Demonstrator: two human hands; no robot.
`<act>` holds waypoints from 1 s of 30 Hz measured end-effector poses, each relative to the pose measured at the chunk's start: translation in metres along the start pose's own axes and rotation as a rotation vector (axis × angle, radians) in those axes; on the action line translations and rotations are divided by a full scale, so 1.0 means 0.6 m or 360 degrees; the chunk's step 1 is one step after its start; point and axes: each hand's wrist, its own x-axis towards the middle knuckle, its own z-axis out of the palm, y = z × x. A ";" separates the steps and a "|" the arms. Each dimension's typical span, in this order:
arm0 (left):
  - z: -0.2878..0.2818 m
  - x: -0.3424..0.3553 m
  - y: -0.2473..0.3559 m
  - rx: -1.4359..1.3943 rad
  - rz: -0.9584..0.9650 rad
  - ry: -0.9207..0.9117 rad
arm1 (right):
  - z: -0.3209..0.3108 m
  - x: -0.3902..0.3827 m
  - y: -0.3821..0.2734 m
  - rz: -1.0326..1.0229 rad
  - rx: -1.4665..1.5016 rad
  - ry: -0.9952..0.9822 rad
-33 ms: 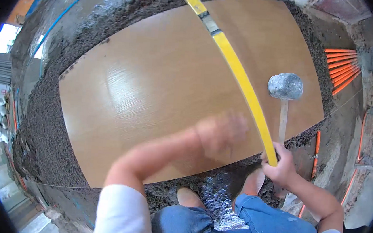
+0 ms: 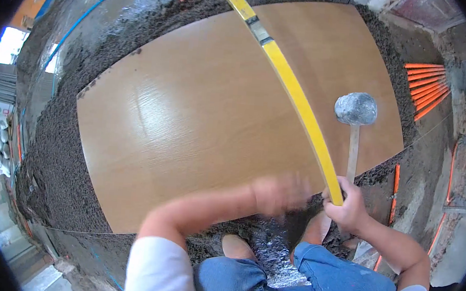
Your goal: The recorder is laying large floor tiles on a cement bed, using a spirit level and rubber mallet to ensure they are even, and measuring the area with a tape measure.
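My right hand (image 2: 348, 206) is closed round the near end of a long yellow spirit level (image 2: 295, 90), which slants away to the far left. The level lies across a large glossy wood-look tile (image 2: 203, 109). A mallet with a grey, scuffed head (image 2: 356, 108) and a pale handle is seen over the tile's right part. Its handle runs down to my right hand; whether the fingers grip it too is hidden. My left hand (image 2: 283, 194) is empty as far as I can see, near the tile's front edge, its fingers smeared by motion.
Dark, crumbly mortar (image 2: 59, 169) borders the tile. Orange conduits (image 2: 427, 87) stick out at the right, and more lie at the far edge. A thin blue line (image 2: 86, 13) runs along the left. My bent knees (image 2: 232, 281) are at the near edge.
My left hand has come nearer to me, toward the tile's front edge. The level's near end and my right hand have shifted slightly to the left.
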 end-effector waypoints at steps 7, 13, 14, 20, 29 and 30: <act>0.100 -0.122 0.281 -0.1038 -0.0442 -0.0385 | 0.104 -0.037 -0.008 -0.0039 0.0053 -0.0254; 0.060 -0.208 0.359 -0.2970 -0.1318 0.0544 | 0.207 -0.053 0.065 0.0035 0.0106 -0.0195; 0.022 -0.201 0.383 -0.3327 -0.1525 0.0568 | 0.214 -0.056 0.074 0.0055 0.0081 -0.0172; -0.091 -0.166 0.442 -0.4922 -0.1217 0.0952 | 0.283 -0.056 0.089 0.0042 0.0123 -0.0251; -0.067 -0.185 0.457 -0.4503 -0.1550 0.0954 | 0.316 -0.047 0.085 0.0152 -0.0059 -0.0100; -0.054 -0.197 0.460 -0.4355 -0.1639 0.0964 | 0.320 -0.042 0.076 0.0153 -0.0051 -0.0119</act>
